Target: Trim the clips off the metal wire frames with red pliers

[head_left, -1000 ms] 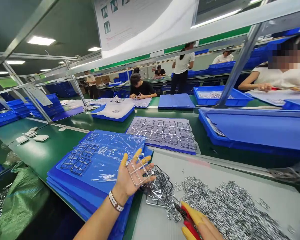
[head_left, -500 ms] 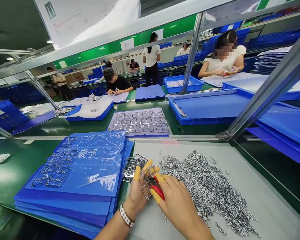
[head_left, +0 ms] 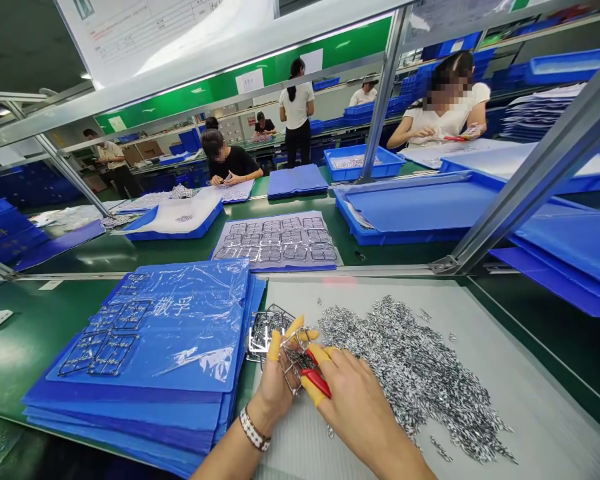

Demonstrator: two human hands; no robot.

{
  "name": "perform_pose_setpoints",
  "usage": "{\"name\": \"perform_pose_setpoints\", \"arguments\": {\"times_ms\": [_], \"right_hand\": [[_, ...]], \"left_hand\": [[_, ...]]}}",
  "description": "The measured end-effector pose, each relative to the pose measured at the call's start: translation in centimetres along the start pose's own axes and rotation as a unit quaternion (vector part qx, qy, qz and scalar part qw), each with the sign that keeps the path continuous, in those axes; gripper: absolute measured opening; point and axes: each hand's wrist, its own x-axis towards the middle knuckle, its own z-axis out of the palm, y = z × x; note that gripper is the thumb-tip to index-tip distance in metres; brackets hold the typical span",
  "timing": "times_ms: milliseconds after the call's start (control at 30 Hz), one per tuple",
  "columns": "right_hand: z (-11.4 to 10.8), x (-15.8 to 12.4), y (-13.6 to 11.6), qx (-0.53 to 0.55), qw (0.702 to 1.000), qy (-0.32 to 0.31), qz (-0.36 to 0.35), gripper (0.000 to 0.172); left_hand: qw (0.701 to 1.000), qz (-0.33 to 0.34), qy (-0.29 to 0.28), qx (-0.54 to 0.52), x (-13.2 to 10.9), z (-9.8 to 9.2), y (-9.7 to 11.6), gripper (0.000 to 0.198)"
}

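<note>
My left hand (head_left: pixel 276 390), with yellow finger cots, is closed around a small metal lattice frame (head_left: pixel 294 365) held just above the grey mat (head_left: pixel 505 373). My right hand (head_left: pixel 353 403), also in yellow cots, grips red-handled cutters (head_left: pixel 316 381) whose tip meets the frame. A few more metal frames (head_left: pixel 263 332) lie stacked just beyond my left fingers. A wide heap of small shiny cut pieces (head_left: pixel 410 367) spreads over the mat to the right of my hands.
A stack of blue trays (head_left: pixel 145 400) under clear film with metal frames sits at left. Another sheet of frames (head_left: pixel 280 241) lies beyond, with blue bins (head_left: pixel 410 213) at right. Metal rack struts (head_left: pixel 525 180) cross overhead. Several other people work at benches behind.
My left hand brought the frame down from over the blue trays to the mat, and my right hand came up with the cutters to meet it. The view swung right.
</note>
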Motion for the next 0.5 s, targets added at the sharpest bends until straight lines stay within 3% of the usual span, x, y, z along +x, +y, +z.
{"name": "perform_pose_setpoints", "arguments": {"times_ms": [267,500], "right_hand": [[-0.4,-0.1,-0.3,-0.035,0.999,-0.019,0.004,0.023],[-0.6,-0.3,-1.1,-0.119,0.993,0.001,0.001,0.034]], "left_hand": [[1.000,0.001,-0.008,0.026,-0.5,0.4,0.2,0.064],[0.999,0.005,-0.010,0.040,-0.6,0.4,0.0,0.064]]}}
